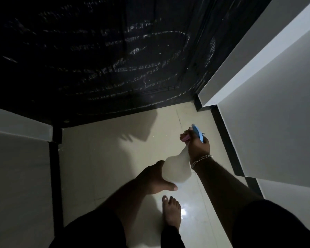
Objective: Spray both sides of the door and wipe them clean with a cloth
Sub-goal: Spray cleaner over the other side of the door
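Before the dark door (100,56), a person stands barefoot on pale glossy tiles (100,158), holding a spray bottle (175,167) out over the floor. Right hand (198,144) is curled around the bottle's neck, just under the blue spray head (198,133), which points toward the door. Left hand (156,178) cups the pale, translucent body of the bottle from the left, thumb and fingers wrapped against it. A chain bracelet (201,161) circles the right wrist. The door fills the upper part of the view and carries whitish, curved streaks across its panel, brightest toward its right side. Grey walls (276,122) close in on both sides, edged with black skirting. One bare foot (171,212) rests on the tiles below the hands, beside a bright glare spot. Shadows of the hands and bottle fall on the floor near the door's foot.
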